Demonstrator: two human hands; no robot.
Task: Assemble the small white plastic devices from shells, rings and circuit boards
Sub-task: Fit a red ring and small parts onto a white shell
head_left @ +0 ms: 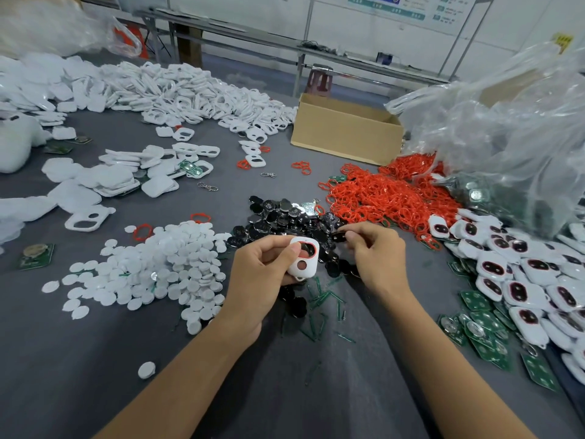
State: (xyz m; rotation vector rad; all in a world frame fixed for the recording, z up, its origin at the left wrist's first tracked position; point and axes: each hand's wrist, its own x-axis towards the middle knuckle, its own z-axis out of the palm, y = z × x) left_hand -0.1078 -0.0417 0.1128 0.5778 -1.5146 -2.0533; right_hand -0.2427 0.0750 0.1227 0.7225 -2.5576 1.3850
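My left hand (262,274) grips a white shell (304,260) with a red ring seated round its upper opening, thumb pressed on its face. My right hand (378,251) pinches a small black disc (340,236) just above the pile of black and silver discs (285,220). Red rings (386,191) lie heaped to the right. White round caps (164,267) are piled at the left. Empty white shells (190,93) cover the far left of the table. Green circuit boards (484,331) lie at the right.
Assembled white devices with dark inserts (522,280) are stacked at the right edge. A cardboard box (345,134) stands behind the red rings. A clear plastic bag (506,128) bulges at the far right. Green plastic slivers (323,308) are scattered between my forearms on the grey cloth.
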